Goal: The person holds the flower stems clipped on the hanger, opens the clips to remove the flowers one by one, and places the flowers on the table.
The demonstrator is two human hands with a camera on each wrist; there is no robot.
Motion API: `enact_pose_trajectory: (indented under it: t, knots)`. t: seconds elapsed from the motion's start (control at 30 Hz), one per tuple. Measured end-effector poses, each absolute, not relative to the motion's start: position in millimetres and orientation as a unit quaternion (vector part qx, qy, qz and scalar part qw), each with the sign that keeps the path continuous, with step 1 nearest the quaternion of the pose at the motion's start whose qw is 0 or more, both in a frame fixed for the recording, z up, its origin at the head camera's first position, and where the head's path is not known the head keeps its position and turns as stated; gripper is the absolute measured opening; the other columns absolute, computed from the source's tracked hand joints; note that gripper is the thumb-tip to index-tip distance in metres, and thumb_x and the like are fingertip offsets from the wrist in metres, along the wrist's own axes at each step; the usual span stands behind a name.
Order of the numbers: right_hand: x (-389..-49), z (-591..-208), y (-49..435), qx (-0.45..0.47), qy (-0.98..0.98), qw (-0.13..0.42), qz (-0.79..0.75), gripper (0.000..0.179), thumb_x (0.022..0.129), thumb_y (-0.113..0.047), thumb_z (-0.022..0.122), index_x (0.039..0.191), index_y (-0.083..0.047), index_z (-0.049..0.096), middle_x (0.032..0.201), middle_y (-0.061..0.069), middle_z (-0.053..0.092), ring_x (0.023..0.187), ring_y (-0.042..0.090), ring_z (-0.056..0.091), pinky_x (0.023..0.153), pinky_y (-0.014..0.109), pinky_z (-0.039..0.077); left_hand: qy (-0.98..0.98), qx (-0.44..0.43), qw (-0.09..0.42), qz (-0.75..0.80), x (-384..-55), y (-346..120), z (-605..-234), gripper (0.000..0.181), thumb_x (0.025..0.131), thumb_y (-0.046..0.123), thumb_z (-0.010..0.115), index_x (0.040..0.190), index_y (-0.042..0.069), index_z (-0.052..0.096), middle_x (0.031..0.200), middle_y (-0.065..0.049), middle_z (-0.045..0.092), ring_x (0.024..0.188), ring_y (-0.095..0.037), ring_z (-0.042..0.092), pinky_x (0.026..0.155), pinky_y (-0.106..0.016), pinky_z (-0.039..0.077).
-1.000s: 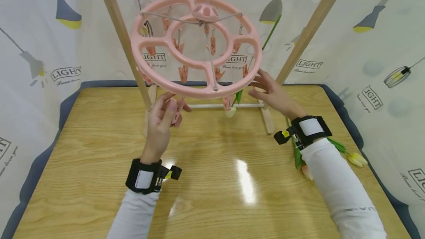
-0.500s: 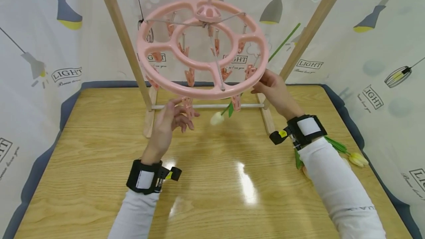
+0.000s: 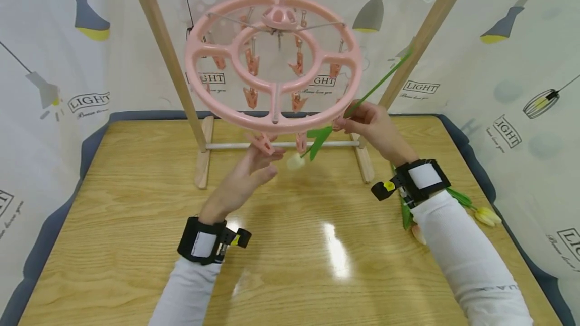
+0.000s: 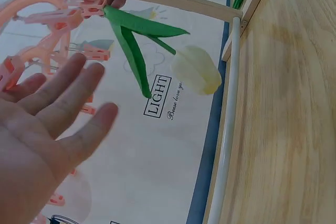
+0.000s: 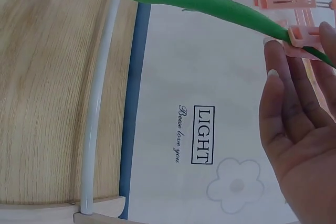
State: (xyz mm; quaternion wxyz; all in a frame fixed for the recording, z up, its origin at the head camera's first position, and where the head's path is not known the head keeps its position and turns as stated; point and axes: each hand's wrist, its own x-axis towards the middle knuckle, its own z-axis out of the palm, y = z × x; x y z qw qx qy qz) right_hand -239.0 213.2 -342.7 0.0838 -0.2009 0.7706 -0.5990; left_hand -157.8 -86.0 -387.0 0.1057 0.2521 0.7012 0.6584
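A pink round clip hanger [image 3: 254,122] with several dangling clothespins hangs in front of me. At its right rim my right hand [image 3: 376,132] pinches a pink clothespin [image 4: 92,7], through which a tulip's green stem passes. The tulip hangs head down, its white bloom [image 3: 295,161] low and its stem end slanting up to the right; green leaves [image 5: 210,4] spread below the clothespin. Under the front rim my left hand [image 3: 242,177] has its fingers extended, beside another pink clothespin [image 3: 264,145]. The left wrist view shows that palm holding nothing.
A wooden stand with two slanting posts [image 3: 160,49] and a white crossbar [image 3: 276,145] rises from the wood table [image 3: 136,265]. More tulips, one with a yellow bloom [image 3: 487,217], lie at the right, partly under my right arm. A printed curtain surrounds the table.
My left hand has left the clothespin it held a second ago and shifted right, its fingers extended. My right hand has gone from loose fingers to a pinch. The hanger and tulip have turned.
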Motion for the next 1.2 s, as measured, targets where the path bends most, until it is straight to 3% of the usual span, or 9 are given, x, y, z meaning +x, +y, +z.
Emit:
enact_pose_trajectory:
  t: [0.1,0.23,0.37,0.47,0.53,0.63,0.73,1.07,1.2]
  knots:
    - [-235.5,-340.5,210.0,-0.207,0.773,0.102,-0.591,0.024,0.093,-0.015,0.064,0.115,-0.007,0.063,0.101,-0.001,0.072,0.094,0.018,0.067,0.082,0.02,0.057,0.753,0.25,0.116,0.598,-156.2,-79.9,-387.9,0.074,0.095,0.042,0.057,0.154,0.037,0.013,0.157,-0.011,0.034,0.141,-0.026,0.032,0.109,-0.066,0.031]
    - [-231.8,-339.6,203.3,-0.22,0.765,0.123,-0.593,0.023,0.093,-0.013,0.064,0.112,-0.002,0.062,0.101,0.0,0.071,0.095,0.018,0.067,0.085,0.022,0.058,0.788,0.256,0.113,0.549,-156.9,-71.1,-387.9,0.079,0.091,0.049,0.06,0.152,0.045,0.008,0.161,-0.004,0.024,0.144,-0.02,0.024,0.115,-0.063,0.022]
    - [-229.8,-341.3,196.0,-0.236,0.763,0.124,-0.59,0.022,0.092,-0.012,0.065,0.11,0.001,0.062,0.099,-0.001,0.071,0.096,0.018,0.068,0.084,0.022,0.058,0.786,0.277,0.095,0.545,-161.5,-66.7,-383.6,0.067,0.091,0.05,0.06,0.147,0.032,0.028,0.159,-0.004,0.028,0.144,-0.019,0.022,0.117,-0.059,0.022]
    - [-227.4,-342.4,191.5,-0.247,0.767,0.123,-0.579,0.023,0.092,-0.013,0.065,0.109,0.003,0.062,0.099,-0.001,0.071,0.098,0.019,0.068,0.085,0.024,0.058,0.786,0.286,0.079,0.542,-164.3,-65.3,-379.5,0.051,0.091,0.047,0.061,0.121,0.015,0.037,0.14,-0.008,0.041,0.139,-0.021,0.032,0.114,-0.058,0.028]
    - [-225.3,-342.7,188.7,-0.251,0.769,0.128,-0.573,0.025,0.092,-0.015,0.065,0.11,0.002,0.061,0.1,0.001,0.07,0.1,0.021,0.067,0.086,0.026,0.058,0.787,0.284,0.082,0.541,-165.0,-64.4,-377.9,0.045,0.091,0.044,0.062,0.111,0.014,0.035,0.13,-0.01,0.042,0.136,-0.021,0.035,0.113,-0.058,0.031]
    - [-221.9,-342.5,184.7,-0.243,0.779,0.136,-0.562,0.025,0.091,-0.019,0.067,0.108,-0.001,0.063,0.101,0.003,0.07,0.101,0.023,0.067,0.089,0.031,0.058,0.793,0.27,0.111,0.535,-163.4,-63.9,-378.4,0.053,0.091,0.043,0.062,0.133,0.022,0.039,0.147,-0.006,0.039,0.14,-0.019,0.03,0.115,-0.058,0.028]
    - [-218.9,-342.6,181.3,-0.241,0.789,0.136,-0.549,0.023,0.09,-0.021,0.069,0.106,-0.005,0.065,0.101,0.004,0.071,0.1,0.023,0.067,0.09,0.034,0.058,0.798,0.258,0.143,0.525,-161.4,-63.3,-380.6,0.074,0.092,0.046,0.06,0.152,0.035,0.019,0.162,0.0,0.02,0.145,-0.016,0.018,0.118,-0.056,0.022]
    - [-213.6,-344.7,164.1,-0.281,0.775,0.136,-0.549,0.017,0.089,-0.013,0.07,0.101,-0.002,0.066,0.1,0.012,0.071,0.095,0.024,0.068,0.088,0.036,0.059,0.808,0.285,0.118,0.502,-163.5,-61.1,-379.9,0.079,0.096,0.052,0.049,0.153,0.038,-0.003,0.164,0.007,0.0,0.146,-0.015,0.01,0.119,-0.054,0.02]
    - [-212.2,-345.8,156.5,-0.285,0.782,0.131,-0.538,0.019,0.089,-0.014,0.069,0.105,-0.004,0.066,0.106,0.019,0.069,0.095,0.024,0.066,0.086,0.035,0.058,0.792,0.28,0.104,0.533,-164.6,-54.0,-372.5,0.068,0.102,0.041,0.042,0.155,0.033,0.001,0.164,0.002,0.006,0.146,-0.016,0.012,0.119,-0.055,0.021]
